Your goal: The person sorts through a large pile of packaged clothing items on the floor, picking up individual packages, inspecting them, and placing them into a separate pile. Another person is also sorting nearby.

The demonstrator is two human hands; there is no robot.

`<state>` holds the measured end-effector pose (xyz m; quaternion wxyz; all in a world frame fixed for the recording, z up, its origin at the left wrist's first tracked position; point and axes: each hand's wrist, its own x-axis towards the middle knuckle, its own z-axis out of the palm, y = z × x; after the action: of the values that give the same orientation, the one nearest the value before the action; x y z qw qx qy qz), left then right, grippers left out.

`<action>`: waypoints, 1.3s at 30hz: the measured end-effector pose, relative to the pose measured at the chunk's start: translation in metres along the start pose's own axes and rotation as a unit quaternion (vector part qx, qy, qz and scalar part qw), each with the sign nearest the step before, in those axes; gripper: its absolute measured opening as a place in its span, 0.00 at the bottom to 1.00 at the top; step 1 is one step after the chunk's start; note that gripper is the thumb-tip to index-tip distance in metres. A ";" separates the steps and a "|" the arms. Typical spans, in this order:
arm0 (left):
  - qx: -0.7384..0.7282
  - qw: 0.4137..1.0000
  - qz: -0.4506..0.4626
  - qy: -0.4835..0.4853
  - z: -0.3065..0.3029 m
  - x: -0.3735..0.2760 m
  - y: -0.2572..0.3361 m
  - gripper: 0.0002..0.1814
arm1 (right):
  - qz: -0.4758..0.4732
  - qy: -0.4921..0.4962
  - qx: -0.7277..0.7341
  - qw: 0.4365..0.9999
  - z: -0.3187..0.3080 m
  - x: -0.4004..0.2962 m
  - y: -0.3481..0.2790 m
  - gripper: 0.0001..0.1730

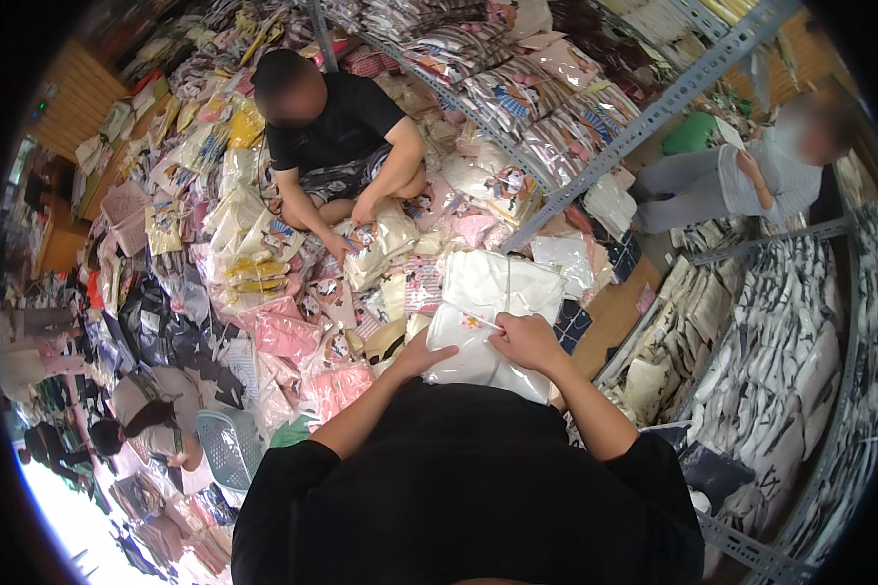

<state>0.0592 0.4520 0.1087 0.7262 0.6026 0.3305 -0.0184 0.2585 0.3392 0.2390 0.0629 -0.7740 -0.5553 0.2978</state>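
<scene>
A tied bundle of white garments in clear plastic bags point(475, 351) lies against my front, with a small pink and yellow motif on its top piece. My right hand point(528, 342) is closed on the tie cord that runs across the bundle. At the bundle's left edge rests my left hand point(426, 354), its thumb over the top and its other fingers partly hidden. Pink bagged garments point(340, 386) lie left of my left forearm. Beyond the bundle is a stack of cream bagged garments point(380, 245), touched by a seated person's hands.
Heaps of bagged clothes surround me. A slotted metal shelf post point(629, 139) slants across the upper right, beside stacked garments. A grey-green plastic basket point(228, 447) stands at lower left, a pink basket point(126, 212) farther up. One person point(753, 172) stands at right; others are at left.
</scene>
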 end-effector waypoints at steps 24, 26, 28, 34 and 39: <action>0.048 0.998 0.044 0.008 -0.006 -0.009 0.011 0.46 | -0.030 0.014 -0.061 0.998 0.007 0.005 -0.008 0.08; 0.059 0.997 0.048 0.013 -0.005 -0.006 0.005 0.46 | -0.039 0.015 -0.064 0.997 0.007 0.006 -0.009 0.08; 0.072 0.997 0.041 0.015 -0.004 -0.004 0.000 0.45 | -0.048 0.019 -0.056 0.997 0.008 0.006 -0.012 0.09; 0.087 0.995 0.047 0.026 -0.006 -0.012 0.023 0.44 | -0.008 0.027 -0.048 0.998 0.010 0.010 -0.012 0.09; 0.061 0.997 0.051 0.019 -0.008 -0.015 0.028 0.43 | -0.008 0.038 0.006 0.999 0.008 0.013 -0.015 0.11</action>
<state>0.0558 0.4610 0.1404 0.6817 0.6622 0.3109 0.0099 0.2443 0.3549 0.2338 0.0910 -0.7799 -0.5566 0.2713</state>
